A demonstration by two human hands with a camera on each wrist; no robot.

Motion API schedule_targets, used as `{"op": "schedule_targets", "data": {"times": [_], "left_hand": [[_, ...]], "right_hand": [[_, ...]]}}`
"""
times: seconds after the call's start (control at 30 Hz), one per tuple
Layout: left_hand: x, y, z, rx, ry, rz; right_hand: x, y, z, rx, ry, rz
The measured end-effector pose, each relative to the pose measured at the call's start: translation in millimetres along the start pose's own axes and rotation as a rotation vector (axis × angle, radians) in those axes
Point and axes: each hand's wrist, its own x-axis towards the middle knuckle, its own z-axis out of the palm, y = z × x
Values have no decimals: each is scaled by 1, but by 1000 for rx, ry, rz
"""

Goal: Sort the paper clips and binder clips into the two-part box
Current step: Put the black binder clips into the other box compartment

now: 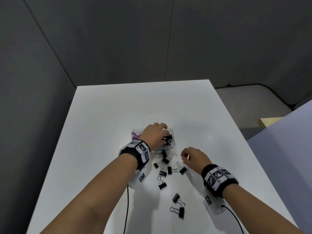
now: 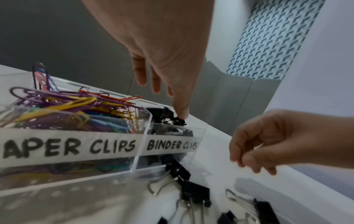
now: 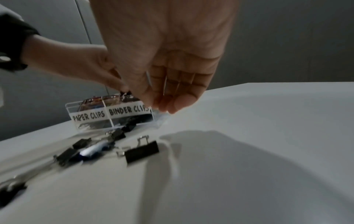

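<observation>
- The clear two-part box [image 1: 173, 150] stands on the white counter [image 1: 101, 115]; its front strip reads "PAPER CLIPS" on the left part and "BINDER CLIPS" on the right part.
- Coloured paper clips [image 2: 63, 112] fill the left part, heaped above its rim; purple, yellow, blue and orange ones show.
- Black binder clips [image 1: 168, 137] lie piled in the right part.
- The left hand [image 1: 156, 134] is over the box, fingers pointing down; its lowest fingertip [image 2: 182, 112] touches the top binder clip of the pile. Whether it pinches that clip I cannot tell.
- The right hand [image 1: 194, 157] hovers above the counter to the right of the box, fingers loosely curled with the tips drawn toward the thumb; nothing can be seen between them.
- Loose binder clips [image 1: 170, 171] lie scattered on the counter in front of the box, one [image 2: 177, 168] right against its front wall, and two more [image 1: 179, 206] nearer the person.
- Both wrists wear black bands with square-patterned markers [image 1: 142, 147], and thin black cables [image 1: 127, 200] run off them.
</observation>
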Motion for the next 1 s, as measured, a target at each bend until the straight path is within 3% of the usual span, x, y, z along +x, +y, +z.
{"op": "schedule_targets", "data": {"times": [0.1,0.27,0.53,0.87,1.0], "left_hand": [[-8,12,3,24,20,129],[-36,22,39,78,-161,238],[-53,27,56,-2,-221,5],[-51,28,65,-332,-264,-284],[-51,28,66,-379,-278,-327]], "right_hand": [[-8,6,10,-42,-56,-37],[-25,2,26,-162,-91,-90],[-28,-28,46,-235,-45,8],[-10,-35,56,-84,-50,126],[-7,-33,53,-49,-48,145]]}}
